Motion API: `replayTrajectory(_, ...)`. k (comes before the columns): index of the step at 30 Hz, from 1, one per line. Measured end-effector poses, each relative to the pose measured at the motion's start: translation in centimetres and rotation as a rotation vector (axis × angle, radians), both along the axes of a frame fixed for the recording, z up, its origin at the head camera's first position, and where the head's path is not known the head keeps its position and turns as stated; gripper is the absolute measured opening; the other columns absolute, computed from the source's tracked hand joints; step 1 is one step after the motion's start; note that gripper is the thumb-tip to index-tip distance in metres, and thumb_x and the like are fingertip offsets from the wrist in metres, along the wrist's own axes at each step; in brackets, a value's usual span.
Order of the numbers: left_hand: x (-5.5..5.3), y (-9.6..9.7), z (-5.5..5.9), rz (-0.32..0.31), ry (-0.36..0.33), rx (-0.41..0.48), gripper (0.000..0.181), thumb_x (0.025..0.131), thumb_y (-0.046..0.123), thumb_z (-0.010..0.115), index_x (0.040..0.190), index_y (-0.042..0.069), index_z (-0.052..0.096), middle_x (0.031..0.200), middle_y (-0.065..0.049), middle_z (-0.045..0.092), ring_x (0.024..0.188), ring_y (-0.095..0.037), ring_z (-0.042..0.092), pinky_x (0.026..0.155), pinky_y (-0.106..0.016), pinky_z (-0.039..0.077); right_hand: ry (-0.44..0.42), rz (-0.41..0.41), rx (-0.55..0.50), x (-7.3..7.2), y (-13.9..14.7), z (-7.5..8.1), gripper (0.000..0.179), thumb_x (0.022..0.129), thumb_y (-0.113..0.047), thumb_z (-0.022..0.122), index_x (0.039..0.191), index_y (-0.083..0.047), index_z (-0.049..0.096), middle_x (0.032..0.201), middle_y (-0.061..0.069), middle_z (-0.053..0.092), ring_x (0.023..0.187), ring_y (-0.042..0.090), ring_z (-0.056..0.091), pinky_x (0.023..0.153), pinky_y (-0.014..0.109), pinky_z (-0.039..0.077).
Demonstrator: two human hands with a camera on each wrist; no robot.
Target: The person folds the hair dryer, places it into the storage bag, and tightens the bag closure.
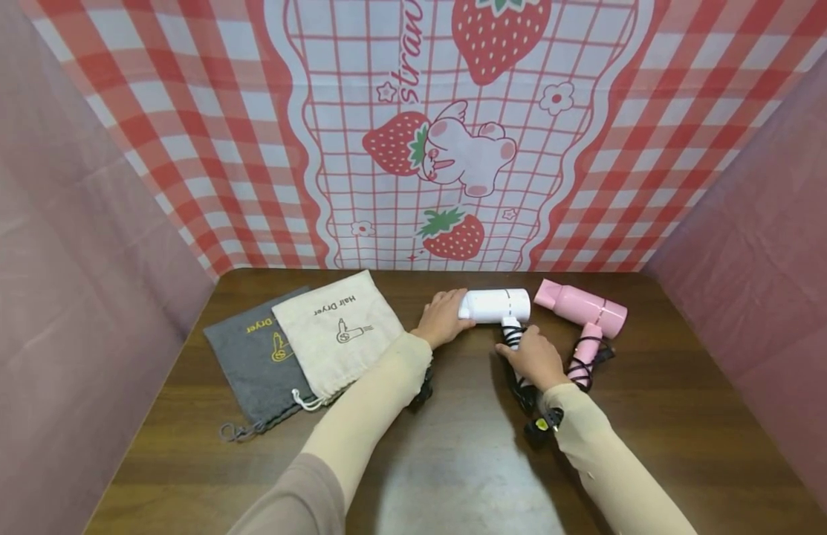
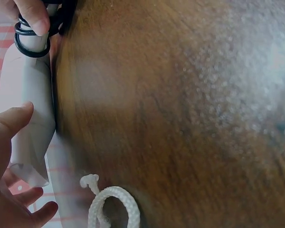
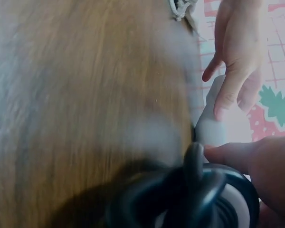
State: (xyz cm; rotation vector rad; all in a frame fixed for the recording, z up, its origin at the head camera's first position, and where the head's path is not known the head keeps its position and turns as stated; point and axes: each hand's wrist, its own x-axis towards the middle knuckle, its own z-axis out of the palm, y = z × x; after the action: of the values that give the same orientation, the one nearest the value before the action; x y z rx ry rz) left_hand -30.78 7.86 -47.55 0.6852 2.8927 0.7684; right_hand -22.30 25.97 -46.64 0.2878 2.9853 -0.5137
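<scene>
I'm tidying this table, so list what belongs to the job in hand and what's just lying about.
In the job:
white hair dryer
black cord wound on it
left fingers and right fingers, both on the dryer

Apparently just lying about, untouched:
pink hair dryer
cream drawstring pouch printed "Hair Dryer"
gray drawstring pouch partly beneath it

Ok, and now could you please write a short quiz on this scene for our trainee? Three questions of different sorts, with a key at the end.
1. True or false: the cream drawstring pouch partly covers the gray drawstring pouch.
2. Fill in the blank: the person's right grip holds the white hair dryer by its ____.
3. Short answer: in the head view, what colour is the other hair dryer, lying to the right of the white one?

Key:
1. True.
2. Handle.
3. Pink.
</scene>
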Motion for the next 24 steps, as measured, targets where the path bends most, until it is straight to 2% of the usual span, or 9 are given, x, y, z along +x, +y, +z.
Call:
replayTrajectory(4,0.06,0.05,0.04,0.001,-0.005,0.009,0.067,0.093,0.040,0.064,0.149,0.014,0.037,0.151,-0.005,0.045,0.137,-0.028,0.042,0.107,-0.047,0.040,-0.030,-0.038,-0.018,-0.21,0.02,0.07,0.066,0.090,-0.046,0.063,0.111,0.015,0.048,0.100,0.035,0.062,0.090,0.048,0.063,0.076,0.055,0.050)
replayTrajectory(8,0.12,0.11,0.08,0.006,-0.003,0.009,0.066,0.093,0.040,0.063,0.148,0.015,0.038,0.150,-0.005,0.045,0.137,-0.028,0.041,0.107,-0.046,0.040,0.004,-0.040,-0.038,-0.17,0.18,0.27,0.060,0.088,-0.045,0.066,0.104,0.013,0.055,0.097,0.034,0.064,0.088,0.048,0.064,0.074,0.054,0.050)
replayTrajectory(14,0.38,0.26,0.10,0.007,-0.014,-0.008,0.065,0.094,0.041,0.062,0.148,0.015,0.038,0.150,-0.006,0.045,0.137,-0.029,0.041,0.108,-0.047,0.039,0.041,-0.049,-0.054,0.12,0.52,0.38,0.053,0.084,-0.046,0.069,0.089,0.006,0.064,0.090,0.028,0.067,0.077,0.041,0.063,0.066,0.051,0.049)
replayTrajectory(24,0.70,0.21,0.02,0.026,-0.003,-0.012,0.065,0.093,0.040,0.063,0.147,0.014,0.039,0.148,-0.006,0.047,0.135,-0.029,0.043,0.106,-0.046,0.041,0.031,-0.027,-0.020,0.19,0.81,0.31,0.060,0.085,-0.050,0.066,0.092,0.009,0.066,0.095,0.032,0.066,0.082,0.044,0.064,0.068,0.053,0.049)
